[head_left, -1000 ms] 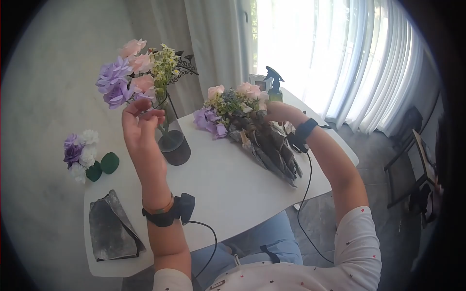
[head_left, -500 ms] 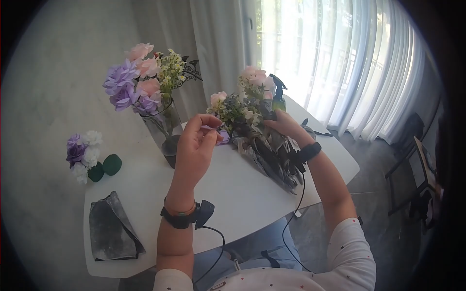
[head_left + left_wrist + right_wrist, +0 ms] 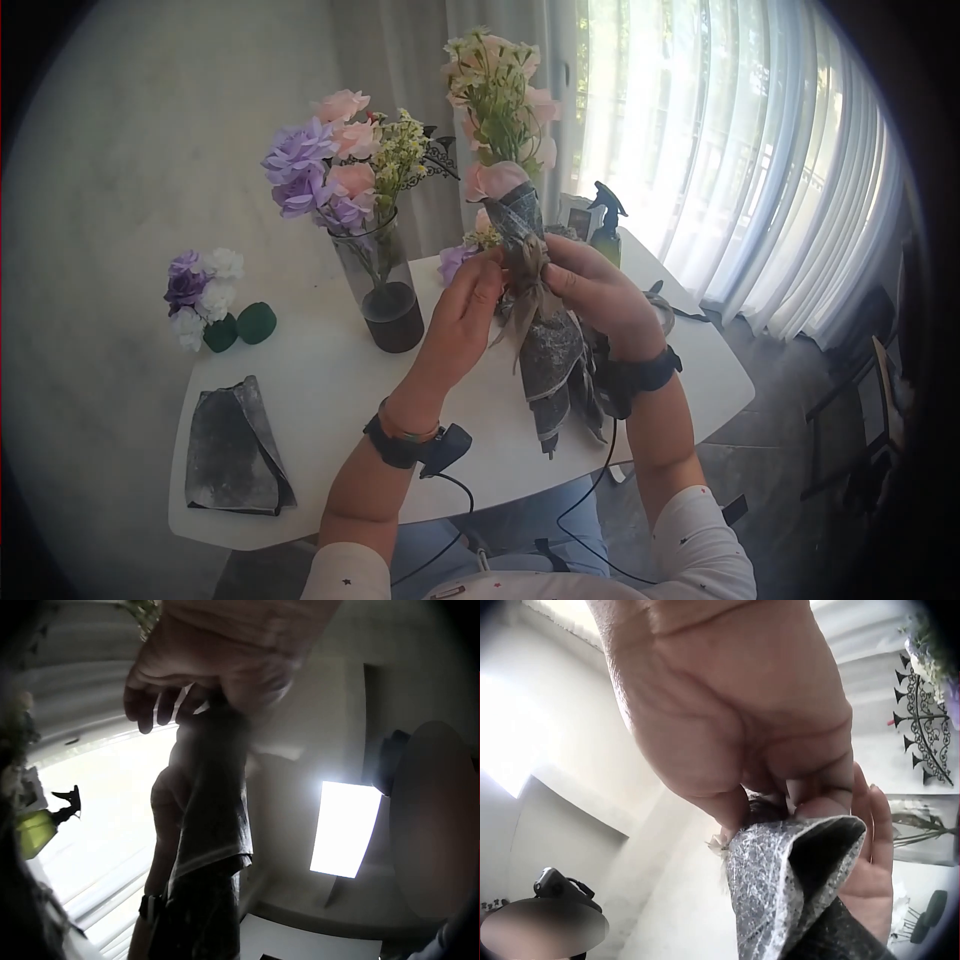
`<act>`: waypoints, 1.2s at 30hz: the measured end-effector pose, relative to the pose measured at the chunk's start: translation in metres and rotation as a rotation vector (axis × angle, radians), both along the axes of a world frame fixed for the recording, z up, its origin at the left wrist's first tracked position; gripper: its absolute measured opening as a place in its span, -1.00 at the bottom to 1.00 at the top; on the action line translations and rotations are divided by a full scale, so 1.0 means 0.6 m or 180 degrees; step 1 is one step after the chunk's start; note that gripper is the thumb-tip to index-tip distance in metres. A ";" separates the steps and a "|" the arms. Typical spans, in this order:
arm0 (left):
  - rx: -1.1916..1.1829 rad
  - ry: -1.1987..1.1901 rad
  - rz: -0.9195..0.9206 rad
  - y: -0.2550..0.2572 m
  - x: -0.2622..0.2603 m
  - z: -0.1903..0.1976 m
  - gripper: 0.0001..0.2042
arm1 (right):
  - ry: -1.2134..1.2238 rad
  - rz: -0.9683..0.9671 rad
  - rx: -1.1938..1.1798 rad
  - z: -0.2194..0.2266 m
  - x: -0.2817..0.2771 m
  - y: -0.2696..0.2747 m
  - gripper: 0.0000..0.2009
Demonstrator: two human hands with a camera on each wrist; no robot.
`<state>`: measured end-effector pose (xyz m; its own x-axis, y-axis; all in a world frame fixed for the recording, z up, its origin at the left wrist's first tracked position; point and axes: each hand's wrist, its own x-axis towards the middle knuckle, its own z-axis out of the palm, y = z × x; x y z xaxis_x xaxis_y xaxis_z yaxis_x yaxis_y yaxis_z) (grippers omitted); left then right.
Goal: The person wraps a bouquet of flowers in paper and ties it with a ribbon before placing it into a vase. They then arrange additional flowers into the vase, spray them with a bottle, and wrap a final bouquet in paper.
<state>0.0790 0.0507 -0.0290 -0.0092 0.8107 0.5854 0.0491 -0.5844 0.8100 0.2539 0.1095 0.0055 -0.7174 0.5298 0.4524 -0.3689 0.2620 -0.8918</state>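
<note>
One wrapped bouquet (image 3: 535,300) is grasped upright by two hands, left grip (image 3: 462,310) and right grip (image 3: 595,290). One vase (image 3: 385,285) and one folded wrap (image 3: 232,450) are seen on the tabletop (image 3: 330,400).

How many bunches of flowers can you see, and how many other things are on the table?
Wrapped bouquet held by left hand and right hand: 1
Vase of flowers: 1
Small loose posy: 1
Green round things: 2
Folded grey paper: 1
Spray bottle: 1
Total: 7

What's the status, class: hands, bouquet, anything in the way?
Left hand and right hand both grip the wrapped bouquet, held upright above the table. Vase of flowers stands beside, apart. Nothing blocking.
</note>
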 end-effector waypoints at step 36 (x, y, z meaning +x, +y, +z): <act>0.0466 -0.1309 0.0495 -0.037 -0.050 0.050 -0.61 | -0.0317 -0.2643 0.2035 0.027 0.011 0.014 -0.95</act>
